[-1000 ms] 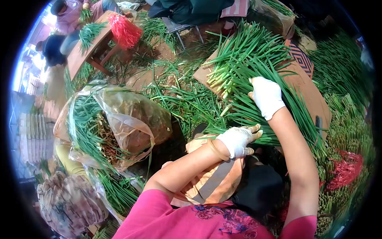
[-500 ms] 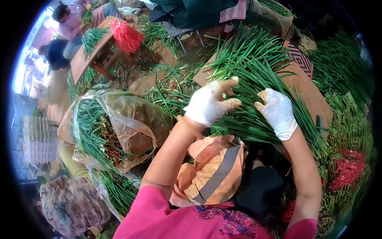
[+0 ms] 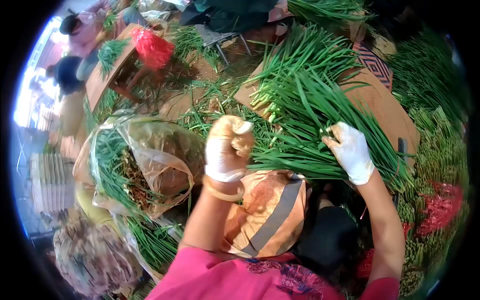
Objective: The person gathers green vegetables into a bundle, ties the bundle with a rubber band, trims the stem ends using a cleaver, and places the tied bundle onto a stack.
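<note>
Long green chives [image 3: 310, 115] lie in a loose heap on a brown board [image 3: 382, 107], with their pale stem ends toward the left. My left hand [image 3: 229, 149], in a white glove stained yellowish at the fingers, is raised just left of the heap. Its fingers are curled in, and whatever they may hold is hidden. On the right side of the heap, my gloved right hand [image 3: 349, 152] has thumb and fingers pinched together on some chive leaves. An orange cloth with a grey stripe [image 3: 272, 212] covers my lap.
A plastic bag [image 3: 165, 150] of chives stands at the left. Red ties [image 3: 152, 47] rest on a wooden bench [image 3: 112, 70], and more red ties [image 3: 440, 207] lie at the right on bundled greens [image 3: 435, 150]. Other people sit at the top left.
My left hand has moved left and off the chives, its fingers going from spread to curled. My right hand stays over the leaves, slightly lower. The stem ends now show more.
</note>
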{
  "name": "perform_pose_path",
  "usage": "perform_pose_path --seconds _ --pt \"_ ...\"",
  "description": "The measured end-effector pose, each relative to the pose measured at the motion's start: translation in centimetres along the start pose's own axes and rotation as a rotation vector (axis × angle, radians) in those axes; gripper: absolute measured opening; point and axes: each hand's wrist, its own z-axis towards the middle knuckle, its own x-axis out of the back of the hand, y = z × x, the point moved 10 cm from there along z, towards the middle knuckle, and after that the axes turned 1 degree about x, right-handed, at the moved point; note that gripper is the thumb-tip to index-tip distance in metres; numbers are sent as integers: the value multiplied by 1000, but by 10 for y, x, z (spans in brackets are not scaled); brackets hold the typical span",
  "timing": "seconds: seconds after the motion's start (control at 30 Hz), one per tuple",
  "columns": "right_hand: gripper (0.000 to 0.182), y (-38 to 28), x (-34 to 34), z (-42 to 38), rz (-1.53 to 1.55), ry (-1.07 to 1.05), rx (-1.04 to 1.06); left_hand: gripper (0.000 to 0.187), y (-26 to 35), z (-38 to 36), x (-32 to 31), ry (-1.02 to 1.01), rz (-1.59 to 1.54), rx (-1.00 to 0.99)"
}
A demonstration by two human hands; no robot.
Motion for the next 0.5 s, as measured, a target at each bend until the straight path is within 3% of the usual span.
perform_pose_path --seconds 0.03,0.1,0.13,0.17,0.23,0.27,0.37,0.43,0.5 --pt "18 -2 -1 -3 67 -45 -80 21 26 -6 11 -24 135 -95" --pt "22 -23 -15 -8 5 -236 85 31 11 -1 63 -80 892 237" --pt "27 -21 -29 -10 -65 -502 -46 29 2 -3 87 -168 1593 482" --pt "29 -22 -32 -10 -63 -592 -105 22 11 -2 67 -327 2355 373" --pt "29 -31 -5 7 201 -307 -50 19 31 11 38 -222 2170 -112" --pt "28 -26 -2 15 243 -267 -100 19 37 16 36 -123 1858 -129" --pt "23 -13 -5 38 125 -127 -137 18 31 29 -7 -235 1778 -360" --pt "26 -6 -13 50 -81 -58 -102 16 22 38 -26 -233 1832 -347" --pt "27 9 -31 52 -201 -179 -165 17 20 44 -35 -190 1733 -305"
